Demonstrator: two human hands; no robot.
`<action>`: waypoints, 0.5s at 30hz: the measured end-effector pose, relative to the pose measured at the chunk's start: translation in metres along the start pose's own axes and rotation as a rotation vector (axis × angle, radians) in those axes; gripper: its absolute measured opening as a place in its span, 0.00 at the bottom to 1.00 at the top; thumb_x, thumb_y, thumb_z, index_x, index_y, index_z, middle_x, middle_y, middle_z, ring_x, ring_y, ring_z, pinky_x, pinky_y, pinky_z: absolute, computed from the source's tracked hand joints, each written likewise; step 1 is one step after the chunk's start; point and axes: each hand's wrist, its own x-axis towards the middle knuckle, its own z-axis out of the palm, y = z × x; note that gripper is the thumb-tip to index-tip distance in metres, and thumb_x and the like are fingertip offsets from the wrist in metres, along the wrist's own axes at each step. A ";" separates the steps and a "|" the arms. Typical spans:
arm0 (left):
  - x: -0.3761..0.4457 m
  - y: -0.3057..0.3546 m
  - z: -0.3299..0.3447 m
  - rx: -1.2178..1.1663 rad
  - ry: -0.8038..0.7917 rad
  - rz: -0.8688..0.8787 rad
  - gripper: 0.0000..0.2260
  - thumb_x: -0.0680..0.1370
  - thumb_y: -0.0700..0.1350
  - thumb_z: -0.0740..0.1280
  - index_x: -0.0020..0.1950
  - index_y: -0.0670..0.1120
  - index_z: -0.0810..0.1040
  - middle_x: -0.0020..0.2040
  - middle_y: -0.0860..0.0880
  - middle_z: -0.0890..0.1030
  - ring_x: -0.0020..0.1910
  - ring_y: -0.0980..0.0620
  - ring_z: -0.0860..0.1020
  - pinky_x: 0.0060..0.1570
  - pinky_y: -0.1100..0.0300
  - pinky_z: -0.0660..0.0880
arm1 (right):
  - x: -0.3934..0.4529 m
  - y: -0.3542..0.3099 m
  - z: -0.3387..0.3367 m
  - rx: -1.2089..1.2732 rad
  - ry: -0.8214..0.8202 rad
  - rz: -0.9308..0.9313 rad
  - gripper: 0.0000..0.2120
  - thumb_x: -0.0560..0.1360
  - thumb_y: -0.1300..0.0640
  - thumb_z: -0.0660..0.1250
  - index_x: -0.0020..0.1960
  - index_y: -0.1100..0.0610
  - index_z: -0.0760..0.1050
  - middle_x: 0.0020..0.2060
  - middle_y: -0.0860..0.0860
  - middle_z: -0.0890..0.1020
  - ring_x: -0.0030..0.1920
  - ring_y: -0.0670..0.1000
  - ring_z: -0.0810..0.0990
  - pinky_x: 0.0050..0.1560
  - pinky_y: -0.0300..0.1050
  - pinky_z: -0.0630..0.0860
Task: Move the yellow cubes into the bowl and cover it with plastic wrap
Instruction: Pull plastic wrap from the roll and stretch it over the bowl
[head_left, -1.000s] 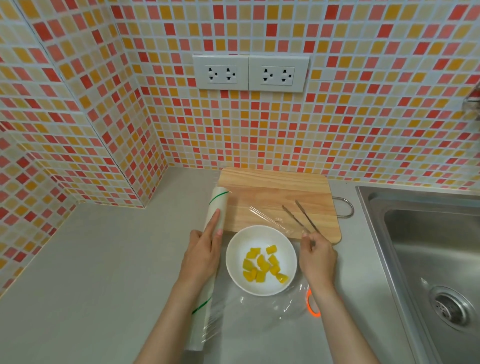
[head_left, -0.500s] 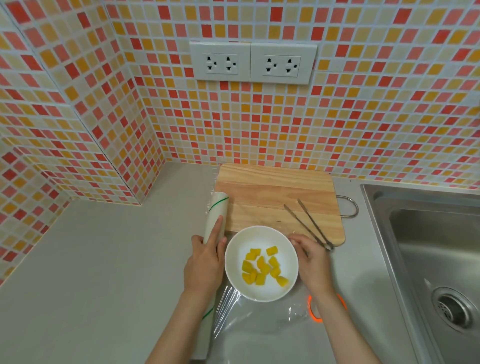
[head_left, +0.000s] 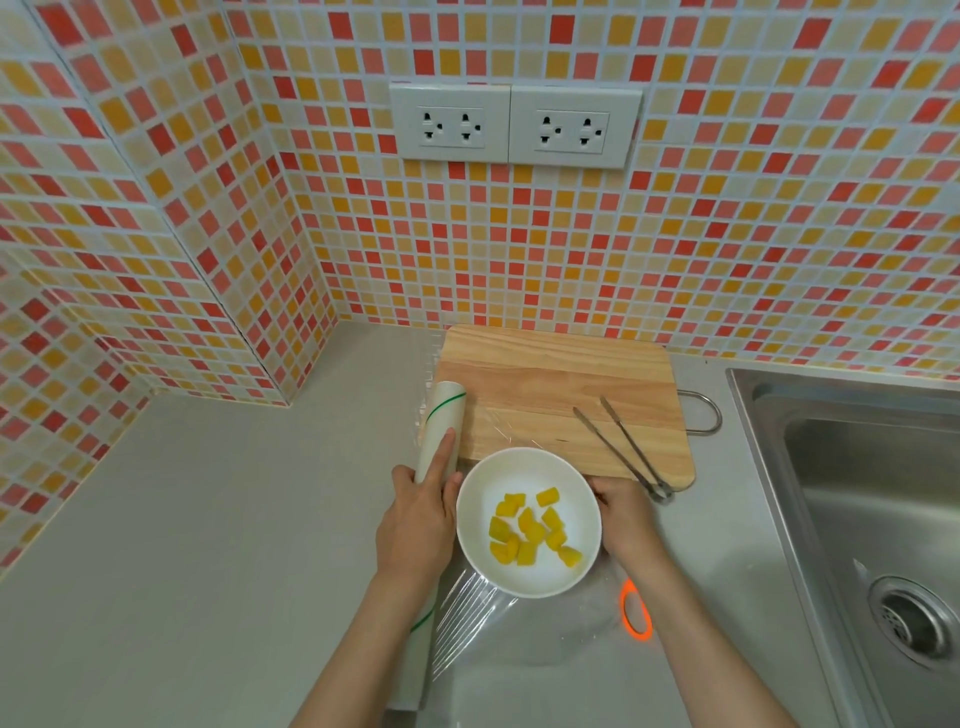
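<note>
A white bowl holding several yellow cubes stands on the grey counter just in front of the wooden cutting board. My left hand rests on the plastic wrap roll left of the bowl, gripping it with the index finger stretched along it. My right hand is curled against the bowl's right rim, holding the film's edge there. Clear film fans out from the roll beside and below the bowl. How far it lies over the bowl's top is hard to see.
Metal tongs lie on the board's right part, their end near my right hand. An orange loop handle lies under the film at the right. A steel sink is at the right. Tiled walls enclose the back and left.
My right hand came down from beside the tongs' end to the bowl's right rim, taking the film with it. My left hand stayed on the roll.
</note>
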 end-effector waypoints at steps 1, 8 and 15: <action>0.002 0.000 0.001 -0.004 -0.002 0.000 0.21 0.80 0.59 0.48 0.72 0.69 0.51 0.52 0.48 0.66 0.39 0.42 0.75 0.44 0.52 0.73 | 0.004 -0.001 -0.004 -0.058 -0.025 -0.004 0.06 0.71 0.68 0.65 0.41 0.65 0.82 0.40 0.57 0.85 0.42 0.49 0.80 0.39 0.43 0.69; 0.011 -0.004 0.011 -0.037 -0.009 0.003 0.20 0.80 0.59 0.48 0.72 0.69 0.51 0.51 0.48 0.66 0.37 0.46 0.73 0.42 0.55 0.72 | 0.016 -0.017 -0.022 -0.257 0.216 -0.080 0.09 0.74 0.66 0.61 0.51 0.61 0.77 0.44 0.58 0.83 0.47 0.59 0.80 0.43 0.43 0.71; 0.013 -0.006 0.020 -0.016 -0.033 -0.009 0.20 0.80 0.59 0.48 0.72 0.70 0.50 0.51 0.49 0.65 0.35 0.47 0.72 0.40 0.57 0.70 | -0.008 -0.026 0.012 0.488 0.028 0.028 0.24 0.72 0.33 0.51 0.62 0.40 0.72 0.57 0.39 0.79 0.64 0.42 0.74 0.65 0.42 0.67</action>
